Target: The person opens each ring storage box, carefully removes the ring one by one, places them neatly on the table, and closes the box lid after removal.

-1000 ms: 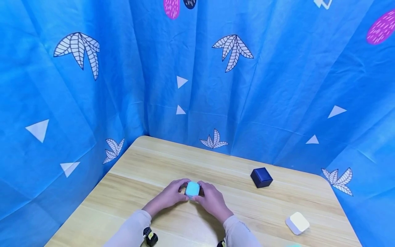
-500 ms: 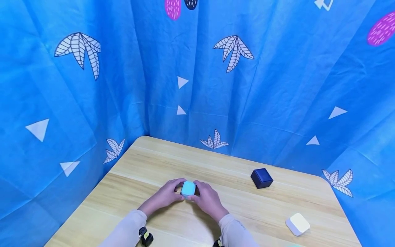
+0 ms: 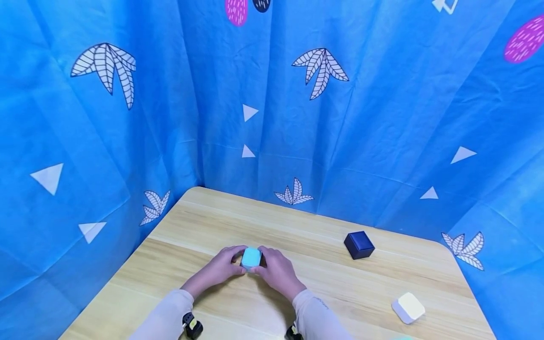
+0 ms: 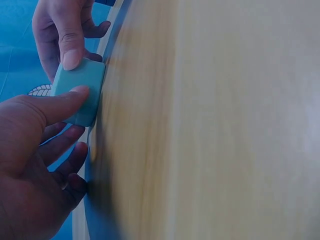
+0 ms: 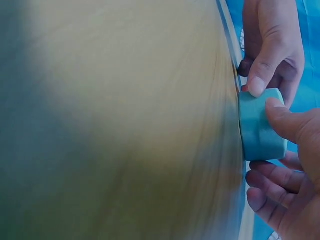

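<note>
A small turquoise box (image 3: 251, 258) with rounded corners is between my two hands near the middle of the wooden table. My left hand (image 3: 222, 265) pinches its left side, while my right hand (image 3: 277, 270) pinches the right side. In the left wrist view, both thumbs press on one broad face of the turquoise box (image 4: 90, 75), with fingers behind it. The right wrist view shows the turquoise box (image 5: 260, 130) close to the tabletop; I cannot tell whether it touches the wood.
To the right, a dark navy box (image 3: 359, 245) sits on the table (image 3: 204, 208). A white box with rounded corners (image 3: 408, 308) lies nearer the right front. Part of a pale turquoise thing (image 3: 403, 337) shows at the bottom edge. Blue patterned curtain (image 3: 272, 94) encloses the table's back and sides.
Both hands have moved a little to the left with the turquoise box, keeping hold of it. The navy and white boxes have stayed in place.
</note>
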A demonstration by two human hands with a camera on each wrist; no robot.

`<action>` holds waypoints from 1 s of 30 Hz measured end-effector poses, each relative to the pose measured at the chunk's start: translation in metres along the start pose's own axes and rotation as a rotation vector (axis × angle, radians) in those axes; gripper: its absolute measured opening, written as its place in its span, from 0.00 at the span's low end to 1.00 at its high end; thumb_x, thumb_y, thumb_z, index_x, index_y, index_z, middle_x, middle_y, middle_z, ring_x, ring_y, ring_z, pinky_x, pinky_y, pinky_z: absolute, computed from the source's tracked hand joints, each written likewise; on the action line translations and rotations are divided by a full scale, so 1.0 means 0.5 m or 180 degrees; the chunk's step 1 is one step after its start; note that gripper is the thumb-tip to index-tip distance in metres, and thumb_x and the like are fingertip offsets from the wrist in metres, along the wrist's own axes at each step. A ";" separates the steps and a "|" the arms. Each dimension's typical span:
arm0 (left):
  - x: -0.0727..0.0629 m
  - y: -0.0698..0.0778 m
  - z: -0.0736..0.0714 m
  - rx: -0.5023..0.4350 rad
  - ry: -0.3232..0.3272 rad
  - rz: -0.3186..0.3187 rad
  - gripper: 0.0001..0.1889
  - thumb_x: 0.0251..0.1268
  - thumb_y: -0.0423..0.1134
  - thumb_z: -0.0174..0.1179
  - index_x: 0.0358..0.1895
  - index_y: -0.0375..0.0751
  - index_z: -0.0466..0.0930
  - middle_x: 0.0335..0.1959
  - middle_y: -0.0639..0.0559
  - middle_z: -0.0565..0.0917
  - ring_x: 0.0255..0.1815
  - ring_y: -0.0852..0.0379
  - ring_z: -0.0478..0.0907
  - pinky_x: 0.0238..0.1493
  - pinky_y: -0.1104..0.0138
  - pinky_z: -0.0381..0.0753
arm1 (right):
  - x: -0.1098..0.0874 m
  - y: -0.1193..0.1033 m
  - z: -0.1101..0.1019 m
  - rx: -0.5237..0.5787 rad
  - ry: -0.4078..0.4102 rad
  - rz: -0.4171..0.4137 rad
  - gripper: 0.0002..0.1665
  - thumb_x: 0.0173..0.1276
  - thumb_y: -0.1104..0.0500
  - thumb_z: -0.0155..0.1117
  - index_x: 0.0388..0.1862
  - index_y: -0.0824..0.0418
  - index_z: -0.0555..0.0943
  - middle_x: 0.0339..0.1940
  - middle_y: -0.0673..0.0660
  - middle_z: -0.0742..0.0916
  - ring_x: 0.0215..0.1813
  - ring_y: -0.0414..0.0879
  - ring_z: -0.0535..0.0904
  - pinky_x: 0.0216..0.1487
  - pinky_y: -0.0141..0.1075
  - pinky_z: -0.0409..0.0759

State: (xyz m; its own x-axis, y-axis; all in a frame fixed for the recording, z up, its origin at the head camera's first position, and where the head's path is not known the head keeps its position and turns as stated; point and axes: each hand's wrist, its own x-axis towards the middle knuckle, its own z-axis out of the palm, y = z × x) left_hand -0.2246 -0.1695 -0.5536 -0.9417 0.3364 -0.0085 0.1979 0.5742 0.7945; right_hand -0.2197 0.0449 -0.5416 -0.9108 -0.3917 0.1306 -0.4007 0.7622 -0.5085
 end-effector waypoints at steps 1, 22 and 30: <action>-0.001 -0.001 -0.002 0.0002 0.0019 -0.0015 0.34 0.61 0.39 0.71 0.71 0.40 0.71 0.65 0.42 0.77 0.60 0.46 0.75 0.60 0.48 0.78 | 0.002 -0.002 0.002 -0.0005 0.0001 -0.0012 0.38 0.64 0.43 0.72 0.68 0.59 0.75 0.57 0.57 0.86 0.56 0.50 0.82 0.55 0.46 0.83; -0.012 -0.025 -0.035 0.0012 0.0093 -0.0118 0.34 0.61 0.38 0.71 0.71 0.41 0.71 0.65 0.44 0.78 0.58 0.47 0.76 0.59 0.51 0.79 | 0.028 -0.033 0.028 0.0012 0.0025 -0.0089 0.36 0.65 0.43 0.71 0.66 0.59 0.77 0.53 0.54 0.87 0.51 0.47 0.82 0.50 0.42 0.83; -0.023 -0.036 -0.051 0.0003 0.0163 -0.0179 0.34 0.60 0.36 0.71 0.71 0.41 0.71 0.68 0.40 0.76 0.66 0.38 0.73 0.66 0.45 0.74 | 0.041 -0.053 0.041 -0.0043 0.0023 -0.0137 0.35 0.66 0.43 0.70 0.66 0.58 0.76 0.52 0.54 0.87 0.51 0.46 0.82 0.50 0.41 0.83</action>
State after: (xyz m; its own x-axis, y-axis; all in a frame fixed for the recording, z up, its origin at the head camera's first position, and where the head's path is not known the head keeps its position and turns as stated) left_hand -0.2244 -0.2030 -0.5523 -0.9640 0.2651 -0.0220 0.1446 0.5918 0.7930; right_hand -0.2257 0.0059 -0.5429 -0.8933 -0.4207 0.1583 -0.4409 0.7516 -0.4906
